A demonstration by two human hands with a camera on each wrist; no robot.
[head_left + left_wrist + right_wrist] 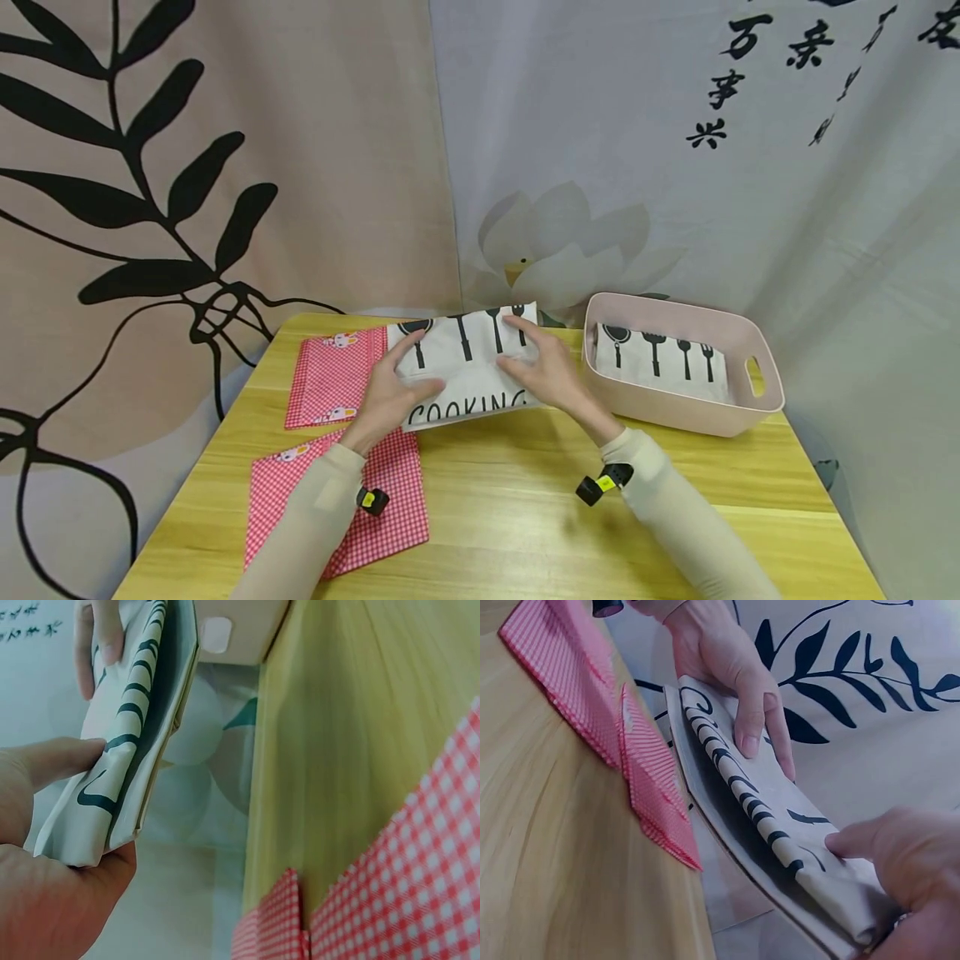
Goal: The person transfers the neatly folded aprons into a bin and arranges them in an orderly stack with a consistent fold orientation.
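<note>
Both hands hold up a folded white cloth [467, 358] printed with black kitchen utensils and the word COOKING. My left hand [390, 392] grips its left end; in the left wrist view the thumb lies on the top face with fingers beneath. My right hand [551, 371] grips the right end, its thumb [855, 840] pressing the printed face in the right wrist view. The near edge shows several layers with a gap between them. The cloth hangs above the table and covers part of a red checked cloth [337, 375] behind the left hand.
A second red checked cloth [390, 500] lies nearer, partly under the left forearm. On the right of the wooden table [510, 517] stands a pink basket [675, 412] containing another folded white utensil-print cloth [660, 362]. Printed curtains [360, 167] hang behind the table.
</note>
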